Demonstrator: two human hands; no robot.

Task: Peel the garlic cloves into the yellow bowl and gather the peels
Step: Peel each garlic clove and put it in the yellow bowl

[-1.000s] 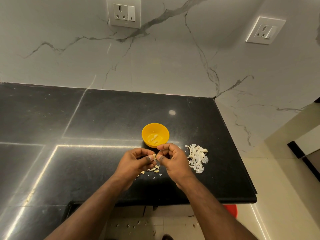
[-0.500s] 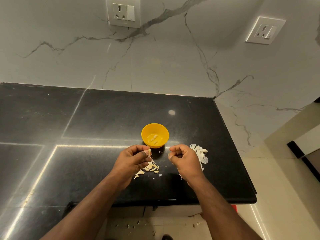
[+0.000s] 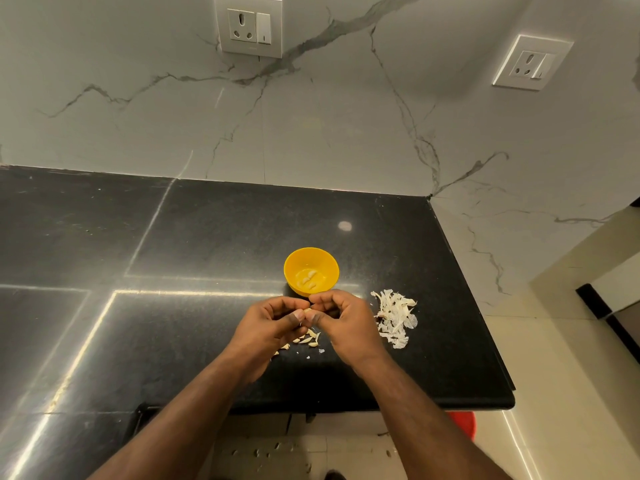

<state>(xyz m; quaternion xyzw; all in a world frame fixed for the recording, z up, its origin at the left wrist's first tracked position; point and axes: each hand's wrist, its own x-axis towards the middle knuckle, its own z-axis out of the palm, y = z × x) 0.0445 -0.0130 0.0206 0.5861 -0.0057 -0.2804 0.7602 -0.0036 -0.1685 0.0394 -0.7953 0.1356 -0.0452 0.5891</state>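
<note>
Black polished stone counter carries everything here. Nearest, toward its front edge, a scatter of small pale unpeeled garlic cloves lies just under the hands. Above them the left hand and right hand meet fingertip to fingertip, both curled and pinching one small cream garlic clove, of which only a sliver shows between the thumbs.

That clove is likely light, firm and a little slick once bared, while its skin is dry, thin and brittle. I would hold it by the blunt root end with one hand and pick at the pointed tip with a nail of the other, pulling gently so the skin comes off in strips and does not crumble.

Toward the counter's right edge sits a heap of white papery garlic peels, light enough for a breath to scatter. Just beyond the hands stands the small round yellow plastic bowl, with a few peeled cloves inside.
</note>
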